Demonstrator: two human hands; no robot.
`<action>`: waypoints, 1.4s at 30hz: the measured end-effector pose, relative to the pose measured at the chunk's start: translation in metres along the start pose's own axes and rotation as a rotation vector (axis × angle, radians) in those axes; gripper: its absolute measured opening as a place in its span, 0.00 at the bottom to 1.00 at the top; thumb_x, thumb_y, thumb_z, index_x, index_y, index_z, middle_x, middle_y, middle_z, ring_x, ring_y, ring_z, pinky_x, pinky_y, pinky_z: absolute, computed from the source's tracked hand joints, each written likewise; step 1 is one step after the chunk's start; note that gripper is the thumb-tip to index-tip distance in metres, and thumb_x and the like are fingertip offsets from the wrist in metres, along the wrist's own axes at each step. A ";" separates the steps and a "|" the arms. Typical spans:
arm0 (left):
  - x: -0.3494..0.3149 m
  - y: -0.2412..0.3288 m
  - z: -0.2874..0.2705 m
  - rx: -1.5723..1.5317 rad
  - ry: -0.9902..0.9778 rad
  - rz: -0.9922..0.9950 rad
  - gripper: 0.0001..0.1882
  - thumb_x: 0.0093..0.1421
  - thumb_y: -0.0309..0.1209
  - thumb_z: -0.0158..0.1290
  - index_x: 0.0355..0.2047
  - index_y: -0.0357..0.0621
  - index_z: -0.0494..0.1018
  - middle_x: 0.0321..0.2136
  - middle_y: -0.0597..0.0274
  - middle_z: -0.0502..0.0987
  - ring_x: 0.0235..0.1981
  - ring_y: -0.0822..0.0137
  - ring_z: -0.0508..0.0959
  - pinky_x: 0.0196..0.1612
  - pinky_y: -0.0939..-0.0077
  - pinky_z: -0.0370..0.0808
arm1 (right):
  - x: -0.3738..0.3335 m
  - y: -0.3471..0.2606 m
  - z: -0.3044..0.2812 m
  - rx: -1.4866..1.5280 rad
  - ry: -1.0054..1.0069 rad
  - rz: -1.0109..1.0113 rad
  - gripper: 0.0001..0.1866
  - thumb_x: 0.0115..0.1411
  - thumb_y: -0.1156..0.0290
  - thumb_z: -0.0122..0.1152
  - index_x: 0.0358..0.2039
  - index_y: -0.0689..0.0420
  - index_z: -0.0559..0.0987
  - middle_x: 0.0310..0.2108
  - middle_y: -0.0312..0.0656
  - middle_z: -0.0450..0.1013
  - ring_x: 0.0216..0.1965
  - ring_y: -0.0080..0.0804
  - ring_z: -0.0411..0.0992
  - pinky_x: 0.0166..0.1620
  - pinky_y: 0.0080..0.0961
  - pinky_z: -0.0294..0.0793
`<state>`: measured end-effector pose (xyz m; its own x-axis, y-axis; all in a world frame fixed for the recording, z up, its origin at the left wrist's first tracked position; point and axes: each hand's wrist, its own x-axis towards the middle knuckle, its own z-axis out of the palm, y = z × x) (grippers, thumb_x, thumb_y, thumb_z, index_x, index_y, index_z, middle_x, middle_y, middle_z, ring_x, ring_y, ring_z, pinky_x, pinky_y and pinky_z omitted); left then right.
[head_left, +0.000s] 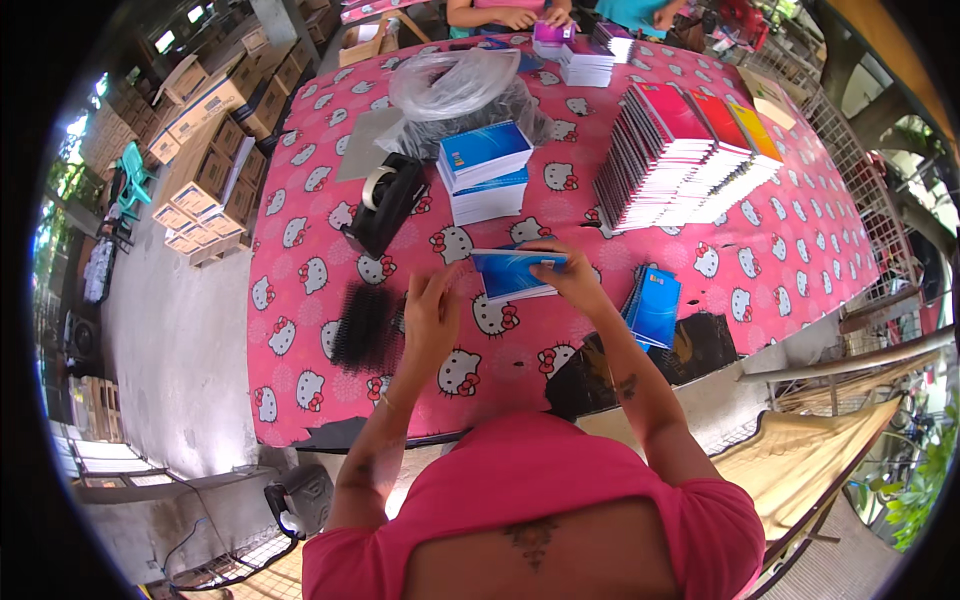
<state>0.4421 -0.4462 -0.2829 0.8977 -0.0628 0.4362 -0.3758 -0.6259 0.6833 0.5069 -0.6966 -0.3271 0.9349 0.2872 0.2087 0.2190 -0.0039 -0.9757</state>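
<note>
My right hand (570,275) grips a small blue-covered notebook (512,278) at its right end, just above the table. Beside the notebook's left end is my left hand (433,305), its fingers bent and drawn together; whatever they may hold is too small to make out. A pile of black spiral binding coils (367,325) lies to the left of that hand. Several blue notebooks (655,305) with coils along their edge rest to the right of my right forearm. Farther off stands a stack of blue-covered pads (487,165), no coils visible on them.
A black tape dispenser (387,205) sits left of the blue stack, with clear plastic wrapping (455,85) behind. Tall stacks of coil-bound notebooks (665,150) stand at right. Across the pink patterned table (310,230), another person's hands (535,18) handle purple notebooks. Cardboard boxes (210,170) fill the left floor.
</note>
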 end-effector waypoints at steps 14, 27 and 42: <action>0.037 -0.021 0.010 -0.204 0.032 -0.003 0.09 0.61 0.26 0.57 0.40 0.36 0.80 0.25 0.57 0.79 0.22 0.72 0.75 0.25 0.78 0.69 | 0.005 0.012 -0.007 0.046 -0.053 0.042 0.16 0.62 0.76 0.61 0.51 0.60 0.79 0.45 0.35 0.78 0.44 0.20 0.72 0.50 0.21 0.72; 0.049 -0.034 0.010 -0.267 -0.109 -0.166 0.09 0.66 0.28 0.51 0.37 0.35 0.78 0.19 0.60 0.77 0.20 0.76 0.75 0.24 0.78 0.69 | 0.003 0.009 -0.005 0.074 -0.046 0.061 0.16 0.62 0.75 0.63 0.51 0.60 0.79 0.45 0.37 0.77 0.44 0.23 0.73 0.49 0.21 0.72; 0.073 -0.044 0.001 -0.182 -0.241 0.113 0.08 0.63 0.30 0.58 0.37 0.38 0.76 0.28 0.60 0.78 0.25 0.73 0.76 0.27 0.75 0.70 | 0.003 0.005 -0.007 0.076 -0.077 0.119 0.17 0.60 0.79 0.62 0.51 0.60 0.79 0.45 0.35 0.77 0.44 0.21 0.73 0.49 0.20 0.72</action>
<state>0.5241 -0.4238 -0.2820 0.8683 -0.3202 0.3790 -0.4919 -0.4563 0.7415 0.5128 -0.7026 -0.3314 0.9282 0.3614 0.0884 0.0835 0.0293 -0.9961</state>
